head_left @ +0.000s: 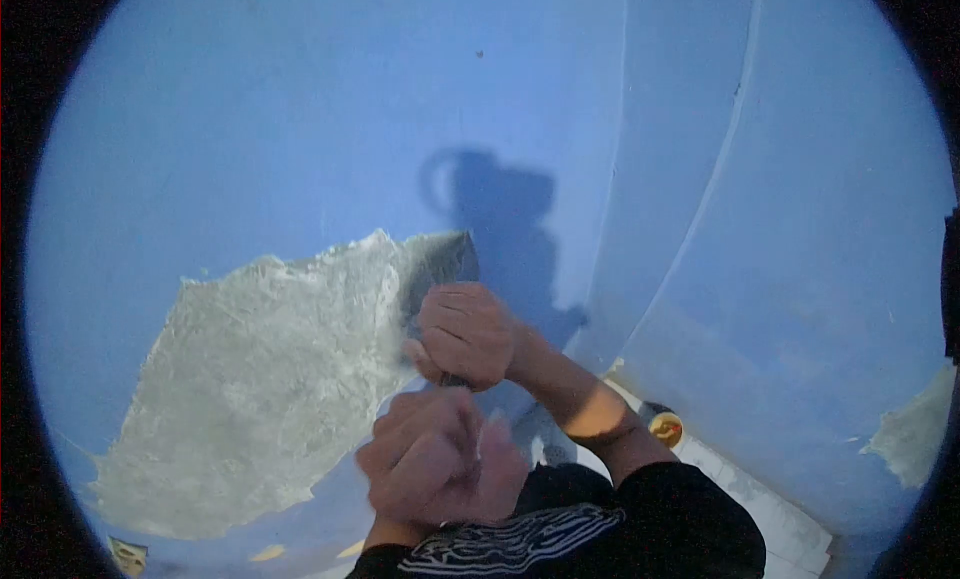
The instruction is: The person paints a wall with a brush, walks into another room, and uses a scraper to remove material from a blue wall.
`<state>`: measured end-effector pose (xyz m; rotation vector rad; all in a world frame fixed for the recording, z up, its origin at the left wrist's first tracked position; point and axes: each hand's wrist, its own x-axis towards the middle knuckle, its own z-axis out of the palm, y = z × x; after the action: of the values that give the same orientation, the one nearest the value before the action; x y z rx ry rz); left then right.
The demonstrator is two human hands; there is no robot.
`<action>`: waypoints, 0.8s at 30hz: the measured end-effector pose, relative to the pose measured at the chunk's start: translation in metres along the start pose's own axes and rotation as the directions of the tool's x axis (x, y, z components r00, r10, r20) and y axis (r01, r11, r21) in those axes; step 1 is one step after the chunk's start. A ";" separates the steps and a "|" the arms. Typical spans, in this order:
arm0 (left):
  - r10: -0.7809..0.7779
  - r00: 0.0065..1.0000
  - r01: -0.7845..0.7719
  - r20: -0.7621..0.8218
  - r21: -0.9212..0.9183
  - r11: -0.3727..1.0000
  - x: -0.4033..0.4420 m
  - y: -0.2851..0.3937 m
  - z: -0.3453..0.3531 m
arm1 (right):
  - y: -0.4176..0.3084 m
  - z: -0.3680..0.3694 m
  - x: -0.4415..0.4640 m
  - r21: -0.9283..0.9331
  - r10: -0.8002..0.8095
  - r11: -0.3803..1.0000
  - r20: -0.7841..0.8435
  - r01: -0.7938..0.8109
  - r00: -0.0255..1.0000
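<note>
My right hand is closed in a fist against a blue wall, at the right edge of a large bare grey patch with ragged borders. Just below it, nearer my body, my left hand is closed too, its fingers curled and slightly blurred. A short dark handle shows between the two fists. The rest of the tool is hidden by my hands, so its kind cannot be made out. Shadow darkens the patch's upper right corner, above my right hand.
A wall corner runs down to my right. Below it, a small round container with a yellowish inside stands by a pale ledge or floor strip. Another bare grey patch shows on the right wall.
</note>
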<state>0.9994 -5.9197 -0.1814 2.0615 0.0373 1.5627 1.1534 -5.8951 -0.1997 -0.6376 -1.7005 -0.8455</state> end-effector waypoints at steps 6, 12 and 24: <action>-0.164 0.986 0.159 0.010 0.205 0.966 0.026 -0.011 0.015 | 0.020 -0.001 -0.033 -0.033 0.205 0.979 0.164 -0.202 0.965; 0.085 0.991 -0.110 -0.099 -0.290 0.951 0.014 0.010 0.012 | 0.001 0.007 -0.019 0.005 0.010 1.000 0.114 -0.010 0.993; -0.014 0.999 0.010 0.049 0.085 0.996 0.018 -0.003 0.013 | 0.011 0.006 -0.021 -0.130 0.088 0.987 -0.048 -0.094 0.995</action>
<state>1.0173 -5.9162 -0.1691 2.1600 0.0988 1.5266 1.1637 -5.8839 -0.2186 -0.7757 -1.5750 -0.9052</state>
